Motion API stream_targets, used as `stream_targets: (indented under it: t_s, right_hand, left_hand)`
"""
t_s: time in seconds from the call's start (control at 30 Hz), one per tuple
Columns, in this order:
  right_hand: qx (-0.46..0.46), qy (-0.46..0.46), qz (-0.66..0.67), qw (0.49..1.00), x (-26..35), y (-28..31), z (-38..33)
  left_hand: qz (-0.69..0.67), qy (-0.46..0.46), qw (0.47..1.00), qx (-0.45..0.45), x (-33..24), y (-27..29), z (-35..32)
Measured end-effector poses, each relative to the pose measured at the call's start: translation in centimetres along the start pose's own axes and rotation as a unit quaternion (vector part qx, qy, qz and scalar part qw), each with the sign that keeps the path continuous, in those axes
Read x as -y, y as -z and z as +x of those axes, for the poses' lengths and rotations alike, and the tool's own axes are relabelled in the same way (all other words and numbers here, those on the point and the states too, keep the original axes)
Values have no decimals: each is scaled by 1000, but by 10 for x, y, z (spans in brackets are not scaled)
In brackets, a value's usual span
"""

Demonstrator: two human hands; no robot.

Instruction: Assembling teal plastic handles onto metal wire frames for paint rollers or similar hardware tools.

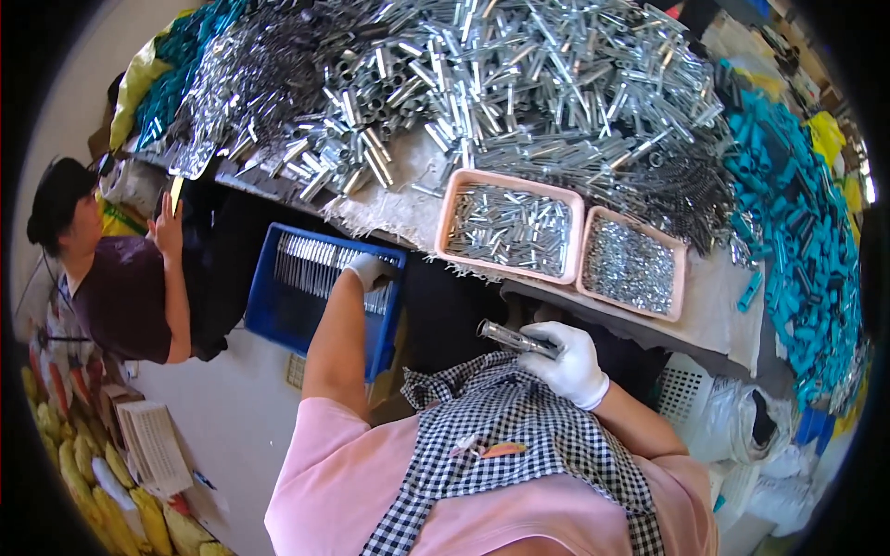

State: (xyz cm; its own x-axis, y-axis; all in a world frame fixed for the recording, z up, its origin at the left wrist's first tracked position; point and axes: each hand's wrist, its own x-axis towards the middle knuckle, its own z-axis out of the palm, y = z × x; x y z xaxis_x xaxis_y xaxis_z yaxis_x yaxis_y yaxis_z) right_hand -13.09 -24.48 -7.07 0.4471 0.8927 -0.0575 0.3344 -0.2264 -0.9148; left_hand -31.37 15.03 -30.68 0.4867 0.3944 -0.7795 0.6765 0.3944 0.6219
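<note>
My right hand, in a white glove, is closed around a shiny metal tube in front of my apron. The tube's open end points left; I cannot make out whether more than one piece is in the grip. My left hand, also gloved, reaches into a blue plastic crate at its right side. Inside the crate lies a neat row of slim metal tubes, which that hand is over or touching. The left fingers are too unclear to read.
A pink tray of short metal pins and a second pink tray of tiny metal parts sit on the table edge. Behind them is a large heap of metal tubes. Teal pieces pile at right. Another person sits at left.
</note>
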Motion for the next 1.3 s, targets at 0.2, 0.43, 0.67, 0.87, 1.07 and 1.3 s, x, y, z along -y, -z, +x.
stream_targets:
  t_s: [0.2, 0.43, 0.67, 0.87, 1.07, 1.3]
  right_hand:
    - [-47, 73, -73, 994, -3, 11, -10]
    - [-115, 96, -143, 978, -14, 24, -27]
    - [-179, 126, -165, 962, -22, 40, -51]
    - [-228, 145, -192, 943, -29, 53, -65]
    - [-213, 159, -165, 950, -51, 80, -82]
    - [-228, 185, -90, 952, -57, 95, -93]
  left_hand:
    - [-151, -314, 935, -59, 25, 7, -57]
    - [-315, -253, 915, -15, -93, -126, -215]
    - [-275, -248, 928, -40, -105, -212, -248]
    - [-276, -189, 940, 69, -109, -270, -263]
    - [-219, -124, 951, 183, -123, -268, -261]
    - [-181, -102, 944, 257, -124, -296, -259]
